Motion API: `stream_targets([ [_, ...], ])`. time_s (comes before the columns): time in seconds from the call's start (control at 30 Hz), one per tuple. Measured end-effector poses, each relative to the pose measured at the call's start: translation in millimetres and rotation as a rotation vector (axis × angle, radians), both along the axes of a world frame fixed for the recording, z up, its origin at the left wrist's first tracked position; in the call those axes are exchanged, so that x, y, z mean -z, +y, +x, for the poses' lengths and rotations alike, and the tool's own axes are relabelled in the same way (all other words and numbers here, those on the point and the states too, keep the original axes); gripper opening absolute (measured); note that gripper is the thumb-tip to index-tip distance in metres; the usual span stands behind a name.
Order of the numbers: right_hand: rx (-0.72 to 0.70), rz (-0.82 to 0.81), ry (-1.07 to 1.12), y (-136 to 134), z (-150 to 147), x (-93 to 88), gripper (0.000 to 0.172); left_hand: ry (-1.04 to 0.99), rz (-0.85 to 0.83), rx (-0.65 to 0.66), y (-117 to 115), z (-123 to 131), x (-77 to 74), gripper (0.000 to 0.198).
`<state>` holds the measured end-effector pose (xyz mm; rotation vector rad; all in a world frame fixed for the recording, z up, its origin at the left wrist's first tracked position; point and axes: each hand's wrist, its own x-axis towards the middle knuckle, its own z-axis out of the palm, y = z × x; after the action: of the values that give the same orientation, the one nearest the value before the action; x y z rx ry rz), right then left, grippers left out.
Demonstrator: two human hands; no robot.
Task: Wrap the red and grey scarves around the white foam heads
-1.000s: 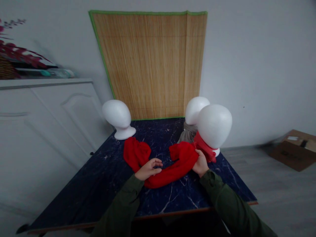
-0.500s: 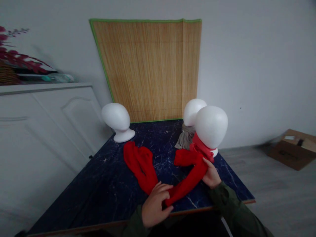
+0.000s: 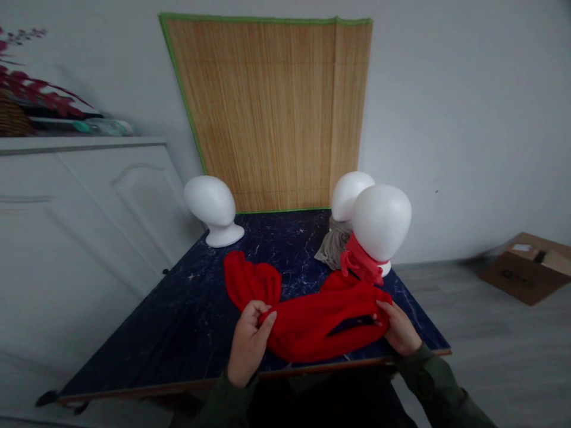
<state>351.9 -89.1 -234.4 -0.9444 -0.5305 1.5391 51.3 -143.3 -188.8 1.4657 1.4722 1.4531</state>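
Observation:
A bright red scarf point(image 3: 307, 324) is stretched between my two hands near the table's front edge. My left hand point(image 3: 250, 339) pinches its upper edge between thumb and fingers. At the other end my right hand point(image 3: 399, 327) grips it, and a gap in the fabric shows the table just left of those fingers. More of the red cloth lies bunched beyond my left hand. Close behind the scarf stands a white mannequin head point(image 3: 382, 221) with a coral-red cloth point(image 3: 362, 261) around its neck. A second white head point(image 3: 350, 193) behind it wears a grey cloth point(image 3: 333, 245).
Another white mannequin head point(image 3: 210, 208), its neck bare, stands at the far left of the dark blue marbled table point(image 3: 178, 321). A bamboo mat point(image 3: 272, 113) hangs on the wall. White cabinets point(image 3: 98, 226) stand left. A cardboard box point(image 3: 526, 270) sits on the floor at right.
My left hand has moved left and up and now pinches the scarf. My right hand has shifted slightly right and down. The front part of the scarf is now spread wider between them.

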Motion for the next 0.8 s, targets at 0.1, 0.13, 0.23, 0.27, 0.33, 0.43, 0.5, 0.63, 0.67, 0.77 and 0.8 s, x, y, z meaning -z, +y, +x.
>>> stream_targets([
  [0.1, 0.008, 0.021, -0.02, -1, 11, 0.6, 0.021, -0.026, 0.037, -0.02, 1, -5, -3.7, 0.014],
  [0.13, -0.001, 0.019, -0.019, -2, 14, -0.2, 0.023, -0.011, 0.045, -0.054, 1, -8, -3.9, 0.013],
  [0.23, -0.039, 0.026, -0.044, -4, 22, -5.0, 0.028, 0.071, 0.067, -0.218, 3, -17, -4.5, 0.012],
  [0.27, -0.053, 0.035, -0.069, -4, 22, -6.7, 0.028, 0.12, 0.066, -0.247, 5, -20, -5.3, 0.014],
  [0.33, -0.085, 0.049, -0.137, -6, 19, -9.2, 0.027, 0.272, 0.047, -0.205, 7, -20, -8.0, 0.02],
  [0.43, -0.177, 0.066, -0.261, -10, 9, -10.3, 0.025, 0.589, 0.069, -0.02, 9, 0, -10.8, 0.029],
  [0.5, -0.238, 0.083, -0.316, -13, 0, -10.8, 0.026, 0.748, 0.116, 0.097, 10, 27, -7.6, 0.04],
  [0.63, -0.264, 0.143, -0.352, -18, -12, -17.2, 0.031, 0.847, 0.052, 0.25, 29, 80, 11.5, 0.058],
  [0.67, -0.237, 0.154, -0.357, -19, -11, -19.9, 0.03, 0.83, 0.005, 0.253, 37, 86, 15.9, 0.049],
  [0.77, -0.091, 0.15, -0.349, -20, 0, -25.9, 0.025, 0.744, -0.102, 0.235, 62, 81, 17.6, 0.02],
  [0.8, -0.04, 0.141, -0.337, -21, 7, -26.1, 0.024, 0.665, -0.118, 0.22, 68, 73, 13.1, 0.021],
])
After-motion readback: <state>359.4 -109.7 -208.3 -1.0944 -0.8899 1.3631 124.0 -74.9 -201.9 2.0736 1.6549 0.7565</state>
